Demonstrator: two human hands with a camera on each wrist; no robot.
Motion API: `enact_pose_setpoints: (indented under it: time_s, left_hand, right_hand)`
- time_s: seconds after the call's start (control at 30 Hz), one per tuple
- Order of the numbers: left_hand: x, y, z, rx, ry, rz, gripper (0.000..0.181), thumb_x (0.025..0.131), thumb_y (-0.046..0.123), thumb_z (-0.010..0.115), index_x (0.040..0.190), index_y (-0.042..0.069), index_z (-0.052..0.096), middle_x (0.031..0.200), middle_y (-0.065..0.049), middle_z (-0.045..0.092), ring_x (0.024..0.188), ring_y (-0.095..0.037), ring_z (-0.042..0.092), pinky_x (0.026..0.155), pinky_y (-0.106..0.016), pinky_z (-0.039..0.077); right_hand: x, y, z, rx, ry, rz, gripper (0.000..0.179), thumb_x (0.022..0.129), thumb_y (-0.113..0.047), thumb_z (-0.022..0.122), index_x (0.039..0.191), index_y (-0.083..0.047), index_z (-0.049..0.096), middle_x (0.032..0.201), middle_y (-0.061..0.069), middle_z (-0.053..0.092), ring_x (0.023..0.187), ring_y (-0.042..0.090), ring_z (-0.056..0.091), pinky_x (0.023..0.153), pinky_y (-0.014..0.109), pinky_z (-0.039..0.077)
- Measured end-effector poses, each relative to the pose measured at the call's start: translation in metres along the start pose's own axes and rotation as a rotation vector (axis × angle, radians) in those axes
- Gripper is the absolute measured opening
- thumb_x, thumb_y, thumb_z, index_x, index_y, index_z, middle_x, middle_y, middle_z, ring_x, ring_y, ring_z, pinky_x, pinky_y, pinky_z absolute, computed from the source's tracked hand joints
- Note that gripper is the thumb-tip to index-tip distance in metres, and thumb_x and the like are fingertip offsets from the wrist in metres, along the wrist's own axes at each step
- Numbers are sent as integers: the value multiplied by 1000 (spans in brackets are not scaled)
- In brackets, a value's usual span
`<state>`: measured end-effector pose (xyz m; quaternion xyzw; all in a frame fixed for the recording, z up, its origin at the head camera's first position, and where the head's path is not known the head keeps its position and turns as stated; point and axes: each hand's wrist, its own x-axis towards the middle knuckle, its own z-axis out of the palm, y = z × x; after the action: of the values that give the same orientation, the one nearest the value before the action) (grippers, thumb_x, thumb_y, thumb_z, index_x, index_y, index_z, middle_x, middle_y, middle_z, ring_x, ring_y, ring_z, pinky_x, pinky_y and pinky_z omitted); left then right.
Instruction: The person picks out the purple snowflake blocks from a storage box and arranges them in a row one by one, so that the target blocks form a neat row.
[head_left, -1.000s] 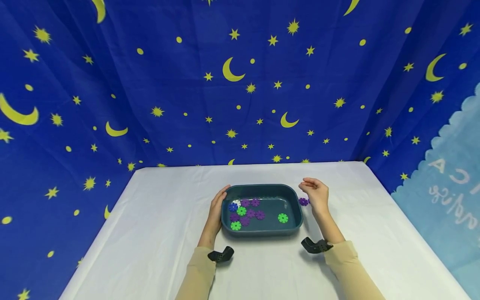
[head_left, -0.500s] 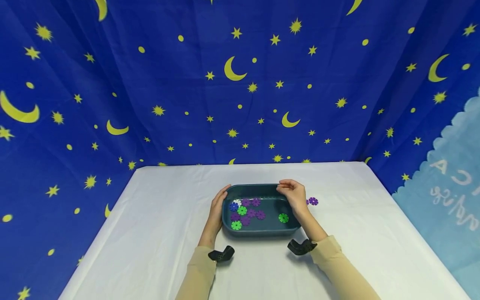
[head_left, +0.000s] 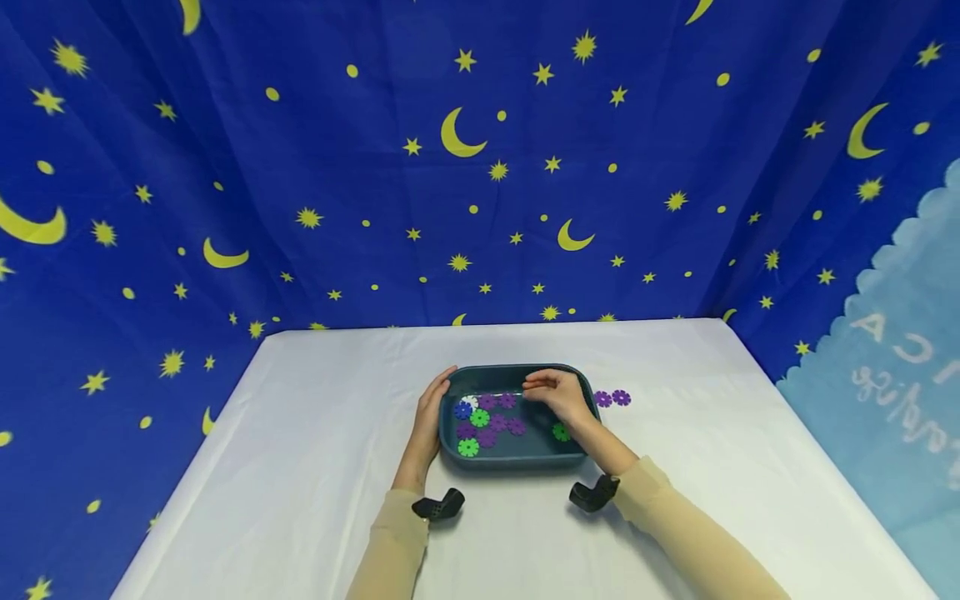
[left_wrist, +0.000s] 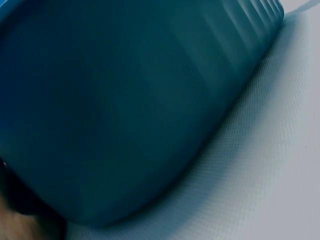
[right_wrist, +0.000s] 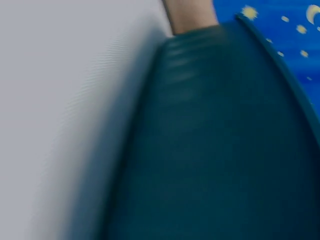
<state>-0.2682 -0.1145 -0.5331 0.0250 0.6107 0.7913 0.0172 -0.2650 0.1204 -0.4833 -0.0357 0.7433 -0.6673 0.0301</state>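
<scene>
A dark teal tray (head_left: 510,457) sits mid-table and holds several flat gear-shaped pieces: purple ones (head_left: 497,422), green ones (head_left: 468,447), a blue one (head_left: 462,409) and a white one (head_left: 471,401). My left hand (head_left: 431,410) rests flat along the tray's left wall, fingertips at its far corner. My right hand (head_left: 556,395) hovers over the tray's right half, fingers loosely bent and pointing left; I see nothing in them. It partly hides one green piece (head_left: 559,432). The left wrist view is filled by the tray's outer wall (left_wrist: 125,110). The right wrist view shows that wall (right_wrist: 215,150) blurred.
Two purple pieces (head_left: 603,398) (head_left: 621,397) lie on the white tablecloth (head_left: 315,433) just right of the tray. A blue curtain with yellow moons and stars (head_left: 480,167) closes in the back and sides. Black wrist mounts (head_left: 438,505) (head_left: 592,493) sit near the table's front.
My right hand has moved left, from beside the purple pieces on the cloth to over the inside of the tray. The left hand and tray have stayed put.
</scene>
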Motion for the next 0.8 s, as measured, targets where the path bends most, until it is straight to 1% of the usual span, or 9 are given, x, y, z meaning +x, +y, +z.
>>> enact_pose_setpoints:
  time_s: [0.1,0.17,0.27,0.37,0.43,0.57,0.7,0.8]
  left_hand:
    - [0,1,0,1,-4,2,46,103,25,38,144,5,40,154,-8,34,145,-22,25,122,-42,17]
    - [0,1,1,1,-4,0,46,103,24,37,144,5,39,154,-9,33,146,-23,24,122,-43,16]
    - [-1,2,2,8,-1,-6,45,103,24,37,144,6,40,155,-8,33,146,-23,23,122,-43,16]
    - [-1,2,2,18,4,-11,45,103,24,37,144,7,41,154,-8,33,146,-23,24,122,-43,16]
    - [-1,2,2,24,7,-8,44,103,24,37,143,7,41,154,-8,33,146,-23,24,122,-43,16]
    - [-1,2,2,36,14,-4,45,103,25,36,144,7,41,154,-7,33,146,-23,23,122,-43,16]
    - [-1,3,2,32,14,-12,45,103,24,36,144,7,40,155,-7,33,146,-22,22,122,-42,16]
    - [-1,4,3,21,13,-20,44,103,24,36,144,7,41,155,-7,32,147,-22,22,122,-42,15]
  right_hand:
    - [0,0,3,-49,-83,17,32,80,7,67,109,18,60,104,32,67,75,3,68,73,22,58]
    - [-1,2,5,-74,-144,29,32,80,9,67,110,19,59,105,34,65,78,11,70,73,25,59]
    - [-1,4,5,-89,-228,74,35,79,13,65,112,20,57,106,35,64,86,23,71,74,28,60]
    - [-1,6,6,-112,-296,112,38,76,17,64,114,21,56,108,35,64,92,29,70,74,27,59]
    - [0,6,7,-126,-310,127,40,74,20,64,114,21,56,109,35,63,93,30,70,74,26,59]
    - [1,6,7,-178,-315,97,41,71,21,66,111,20,58,108,35,64,93,31,69,75,24,59]
    - [1,8,7,-271,-321,57,39,69,20,68,107,17,63,107,31,66,88,23,68,70,19,56]
    - [2,10,7,-347,-335,3,36,68,20,69,103,15,65,103,29,68,84,18,66,65,15,53]
